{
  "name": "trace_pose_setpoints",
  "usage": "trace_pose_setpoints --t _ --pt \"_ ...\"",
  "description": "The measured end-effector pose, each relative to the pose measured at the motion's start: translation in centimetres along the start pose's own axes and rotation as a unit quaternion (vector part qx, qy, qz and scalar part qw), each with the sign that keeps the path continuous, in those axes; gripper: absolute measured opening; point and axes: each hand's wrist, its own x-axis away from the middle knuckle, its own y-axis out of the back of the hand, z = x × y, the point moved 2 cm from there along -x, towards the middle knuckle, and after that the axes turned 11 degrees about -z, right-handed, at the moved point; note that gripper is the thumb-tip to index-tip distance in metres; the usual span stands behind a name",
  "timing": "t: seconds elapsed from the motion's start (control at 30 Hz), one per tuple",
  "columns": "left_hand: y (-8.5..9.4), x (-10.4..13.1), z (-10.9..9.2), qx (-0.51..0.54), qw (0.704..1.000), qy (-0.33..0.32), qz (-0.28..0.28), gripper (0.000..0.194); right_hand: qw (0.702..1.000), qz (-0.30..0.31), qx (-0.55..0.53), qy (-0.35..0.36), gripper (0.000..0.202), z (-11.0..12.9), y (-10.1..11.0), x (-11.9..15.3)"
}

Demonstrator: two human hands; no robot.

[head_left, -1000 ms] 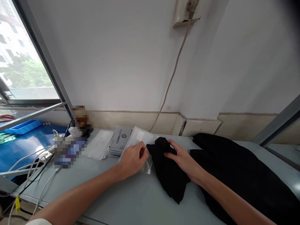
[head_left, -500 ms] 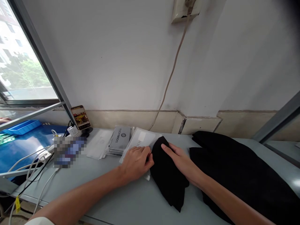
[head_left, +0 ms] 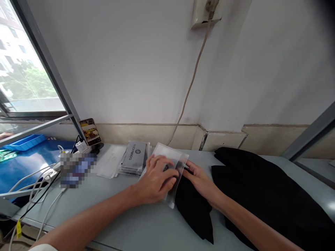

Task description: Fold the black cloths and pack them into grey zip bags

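Observation:
A clear zip bag [head_left: 170, 152] lies at a slant over the grey table, its open edge toward the right. My left hand [head_left: 158, 177] is on the bag with bent fingers and thumb, gripping its front layer. A folded black cloth [head_left: 195, 209] hangs out of the bag's right edge onto the table. My right hand [head_left: 200, 179] holds the cloth's upper end at the bag's mouth, the fingertips partly hidden by the plastic. Left of the bag is a stack of packed grey pouches [head_left: 134, 157].
Flat clear bags [head_left: 111, 160] lie left of the stack. A large black cloth pile [head_left: 264, 195] covers the table's right side. A phone [head_left: 90, 131] stands at the back left, near cables and a blurred item [head_left: 78, 170]. A blue tray [head_left: 24, 142] sits beyond the metal frame.
The bag has come over the cloth's upper end, with its edge now farther right. My left hand has shifted up and its fingers have spread over the bag. The cloth's lower end moved slightly right.

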Motion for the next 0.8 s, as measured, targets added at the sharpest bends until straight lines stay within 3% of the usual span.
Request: trace_pose_setpoints --t 0.1,0.2,0.27,0.3,0.37,0.4,0.47,0.67,0.73,0.8 --pt "0.7 -0.3 1.6 0.047 0.979 0.187 -0.072 0.038 1.0 0.006 -0.007 0.001 0.051 0.4 -0.1 0.2" --pt "0.9 -0.3 3.7 0.155 0.91 0.373 -0.091 0.082 1.0 0.004 0.0 0.02 0.052 0.4 -0.1 0.3" --pt "1.0 -0.4 4.6 0.259 0.84 0.475 -0.041 0.103 0.999 -0.007 0.001 0.034 0.051 0.3 -0.1 0.2" --pt "1.0 -0.4 4.8 0.309 0.805 0.507 -0.001 0.104 0.999 -0.012 0.002 0.04 0.051 0.3 -0.1 0.2" --pt "1.0 -0.5 4.6 0.385 0.758 0.52 0.079 0.086 0.999 -0.015 0.014 0.048 0.05 0.2 0.1 0.1" --pt "1.0 -0.5 4.3 0.41 0.749 0.509 0.106 0.075 0.998 -0.013 0.029 0.05 0.05 0.1 0.1 0.1" --pt "0.7 -0.4 3.8 0.437 0.751 0.476 0.132 0.061 0.996 -0.015 0.074 0.055 0.046 -0.1 0.2 0.2" --pt "-0.6 0.3 3.4 0.431 0.783 0.426 0.138 0.052 0.986 -0.035 0.143 0.074 0.038 -0.3 0.1 0.6" --pt "-0.4 0.0 3.7 0.412 0.803 0.415 0.118 0.046 0.987 -0.031 0.133 0.08 0.037 -0.1 0.1 0.5" --pt "0.3 -0.4 4.2 0.373 0.831 0.411 0.05 0.042 0.989 -0.027 0.137 0.05 0.037 0.1 0.5 0.2"
